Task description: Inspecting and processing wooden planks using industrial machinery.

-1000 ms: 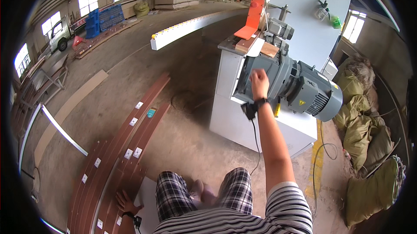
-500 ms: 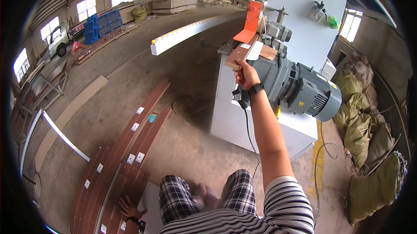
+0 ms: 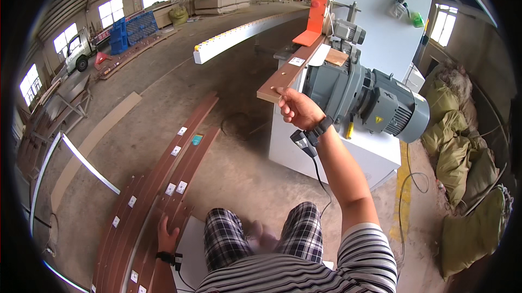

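Observation:
My right hand [image 3: 300, 109] pinches the near right corner of a long brown board [image 3: 286, 73], thumb on top and the other fingers curled below. The board has holes and a white label, and runs under an orange guard [image 3: 316, 20] on a machine with a grey motor [image 3: 401, 105]. At the lower left, my left hand [image 3: 168, 237] rests on a brown board [image 3: 184, 207] in a labelled stack, its thumb and finger apart. Part of that hand's fingers is hard to make out.
A white roller rail [image 3: 239, 34] extends toward the machine. Stuffed sacks [image 3: 473, 238] line the right side. A black cable [image 3: 321, 176] hangs from the device at my right wrist. A pale strip [image 3: 92, 151] lies on the floor at left.
The board on the machine has come out nearer to me, with my right hand at its end. My left hand has shifted up along the stacked boards.

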Available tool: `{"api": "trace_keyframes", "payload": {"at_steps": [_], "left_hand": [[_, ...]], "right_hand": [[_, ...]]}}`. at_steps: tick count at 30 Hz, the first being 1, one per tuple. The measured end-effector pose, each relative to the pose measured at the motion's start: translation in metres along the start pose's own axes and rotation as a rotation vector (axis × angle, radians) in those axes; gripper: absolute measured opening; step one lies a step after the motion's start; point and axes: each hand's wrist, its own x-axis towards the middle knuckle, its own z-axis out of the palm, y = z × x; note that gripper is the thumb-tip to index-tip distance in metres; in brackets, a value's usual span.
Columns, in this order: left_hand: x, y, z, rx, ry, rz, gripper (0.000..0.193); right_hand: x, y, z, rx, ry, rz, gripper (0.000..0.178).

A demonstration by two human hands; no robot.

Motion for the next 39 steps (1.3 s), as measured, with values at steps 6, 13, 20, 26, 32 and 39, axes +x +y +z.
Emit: {"api": "trace_keyframes", "payload": {"at_steps": [6, 13, 20, 26, 32, 39], "left_hand": [[0.035, 0.181, -0.023, -0.415, -0.025, 0.097, 0.038], [0.050, 0.290, -0.008, -0.751, -0.223, 0.243, 0.035], [0.080, 0.347, 0.001, -1.006, -0.234, 0.321, 0.057], [0.094, 0.358, 0.000, -1.132, -0.202, 0.454, 0.068], [0.057, 0.354, -0.009, -1.242, 0.033, 0.451, 0.092], [0.023, 0.331, -0.033, -1.166, 0.084, 0.489, 0.088]], "right_hand": [[0.009, 0.004, 0.003, -0.013, 0.269, -0.056, 0.027], [-0.029, 0.028, 0.040, -0.050, 0.076, -0.031, 0.031], [-0.065, 0.047, 0.092, -0.021, 0.033, 0.014, 0.047], [-0.078, 0.058, 0.107, -0.094, -0.192, 0.090, 0.053], [-0.038, 0.047, 0.065, 0.101, -0.009, -0.086, 0.033], [-0.071, 0.051, 0.093, 0.023, -0.051, 0.019, 0.049]]}}
